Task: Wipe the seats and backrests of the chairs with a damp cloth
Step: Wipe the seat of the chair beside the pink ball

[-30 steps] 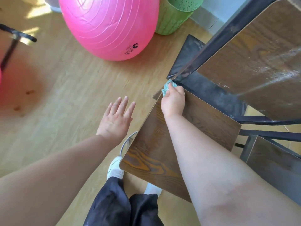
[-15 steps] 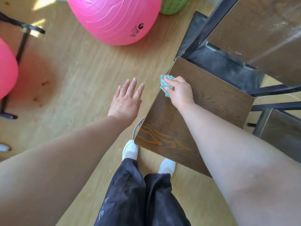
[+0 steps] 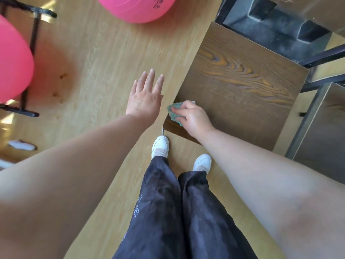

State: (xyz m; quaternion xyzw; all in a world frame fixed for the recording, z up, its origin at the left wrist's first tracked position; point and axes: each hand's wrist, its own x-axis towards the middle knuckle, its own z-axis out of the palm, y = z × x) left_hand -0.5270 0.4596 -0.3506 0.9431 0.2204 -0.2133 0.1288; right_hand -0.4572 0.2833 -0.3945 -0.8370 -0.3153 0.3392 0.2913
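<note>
Head cam looking down: the right hand (image 3: 194,118) is pinching the bunched green cloth (image 3: 174,113) at the near left corner of the wooden chair seat (image 3: 242,86), so nearly all of the seat lies ahead and to the right of it. The left hand (image 3: 144,98) is spread flat and empty over the floor (image 3: 89,71), just beside the seat's left edge. I'd guess the right hand sweeps next.

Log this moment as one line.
right hand: grips green cloth on wooden chair seat, near corner | left hand: flat, holds nothing
</note>
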